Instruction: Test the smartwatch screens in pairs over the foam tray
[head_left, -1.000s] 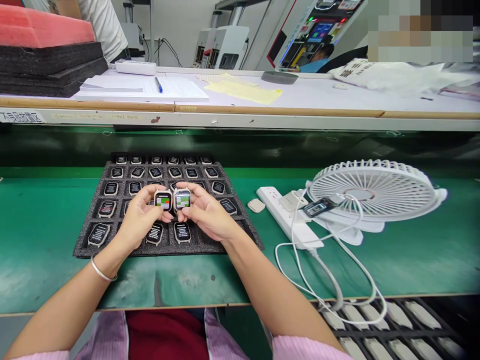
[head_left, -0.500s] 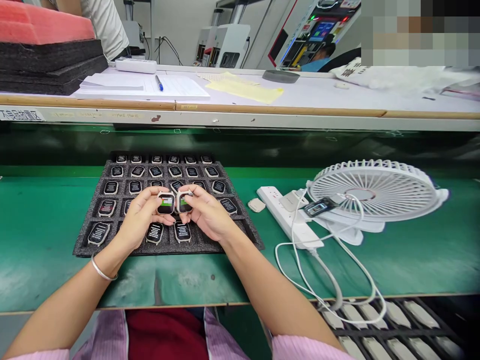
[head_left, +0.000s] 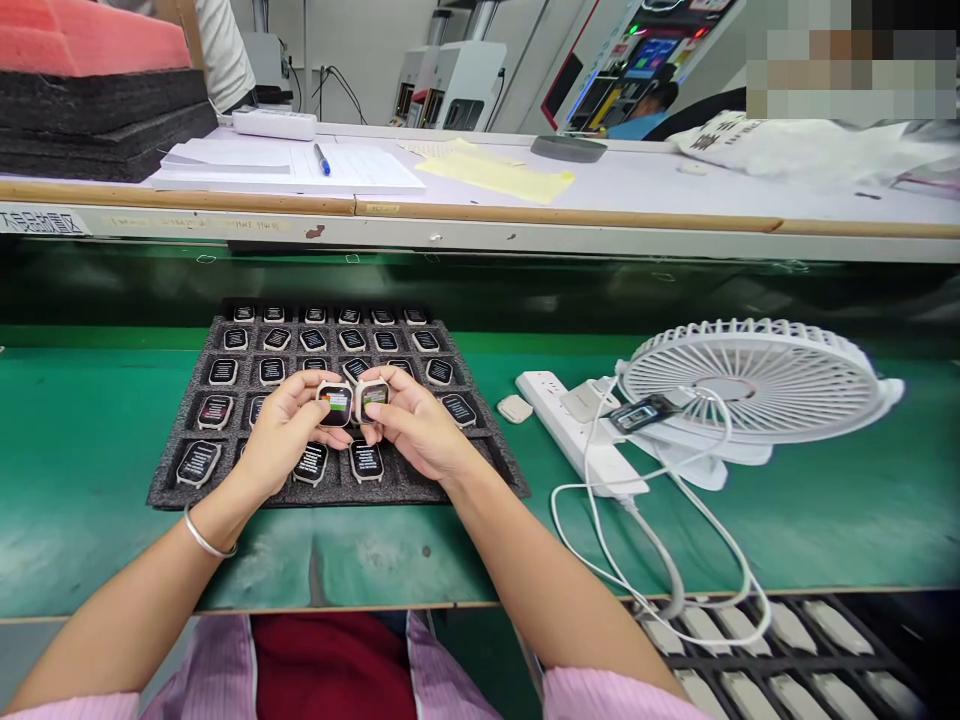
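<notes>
My left hand [head_left: 281, 430] is closed on a small square watch body [head_left: 334, 402] whose screen shows red and green bands. Beside it, my right hand [head_left: 416, 425] is closed on a second watch body [head_left: 372, 397] with a lit screen. Both are held side by side, touching, just above a black foam tray [head_left: 169, 480] on the green bench mat. The tray's pockets hold several more watch bodies with dark screens carrying white text. A silver bangle sits on my left wrist.
To the right lie a small beige part [head_left: 514, 408], a white power strip [head_left: 581, 432], a white fan [head_left: 750, 385] lying face up with a small device on it, and looping white cables [head_left: 675, 590]. A shelf behind carries papers, a pen and foam sheets.
The two watch screens changed from bright green and red bands to darker displays. Both hands sank slightly toward the tray and stay together.
</notes>
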